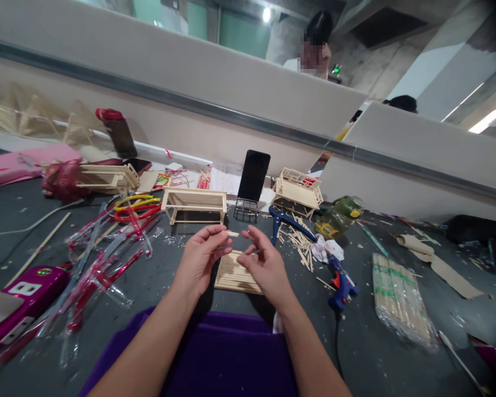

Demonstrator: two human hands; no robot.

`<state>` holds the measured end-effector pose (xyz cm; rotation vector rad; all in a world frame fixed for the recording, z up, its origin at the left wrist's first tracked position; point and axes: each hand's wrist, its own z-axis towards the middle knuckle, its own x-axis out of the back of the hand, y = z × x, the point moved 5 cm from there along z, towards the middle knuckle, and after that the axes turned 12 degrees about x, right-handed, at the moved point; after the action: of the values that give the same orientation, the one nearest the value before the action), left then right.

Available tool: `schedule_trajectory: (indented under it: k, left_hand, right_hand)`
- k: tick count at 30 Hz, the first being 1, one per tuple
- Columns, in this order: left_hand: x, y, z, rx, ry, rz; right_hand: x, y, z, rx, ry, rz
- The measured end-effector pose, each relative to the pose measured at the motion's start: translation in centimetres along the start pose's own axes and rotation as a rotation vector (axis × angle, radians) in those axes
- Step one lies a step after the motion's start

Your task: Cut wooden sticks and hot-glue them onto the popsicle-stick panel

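My left hand [200,259] pinches a short wooden stick [232,234] between thumb and fingertips, holding it level above the table. My right hand [263,263] is curled beside it, fingers pinched near the stick's right end; what it holds is too small to make out. Under both hands lies a flat panel of glued wooden sticks [233,274] on the dark table [157,281].
A small stick table model [195,202] and a black phone on a wire stand [252,179] are behind the hands. A blue glue gun [342,284], loose stick offcuts [300,242] and a bag of sticks [399,298] lie right. Red-trimmed plastic wrappers [103,259] lie left. Another person [314,47] is beyond the partition.
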<state>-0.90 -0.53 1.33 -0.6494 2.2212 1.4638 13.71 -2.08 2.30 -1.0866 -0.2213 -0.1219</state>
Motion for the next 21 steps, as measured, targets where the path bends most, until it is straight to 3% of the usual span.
schedule_trajectory:
  k: [3,5,7,10,13,15,21]
  left_hand:
    - [-0.7,-0.1,-0.3,0.031,-0.058,0.012]
    - [-0.7,0.1,-0.4,0.025,-0.053,-0.007]
    - [-0.4,0.5,-0.3,0.005,-0.029,-0.045]
    - [0.3,1.2,0.1,-0.028,0.01,-0.129]
    - [1.0,1.5,0.4,-0.04,0.04,-0.211]
    - [1.1,1.5,0.5,-0.032,0.044,-0.237]
    - [1.5,1.6,0.6,-0.035,0.068,-0.259]
  right_hand:
    - [-1.3,-0.6,0.1,-0.097,-0.005,0.16]
    - [0.2,-0.9,0.1,-0.108,0.059,0.076]
    - [3.3,-1.2,0.0,-0.088,0.196,0.007]
    - [9.8,-1.5,-1.1,0.014,0.659,0.043]
    - [13.6,-1.9,-2.1,0.132,0.92,0.087]
    - [14.2,-2.1,-2.4,0.173,0.966,0.043]
    - [13.6,-3.4,-3.0,0.239,1.026,-0.269]
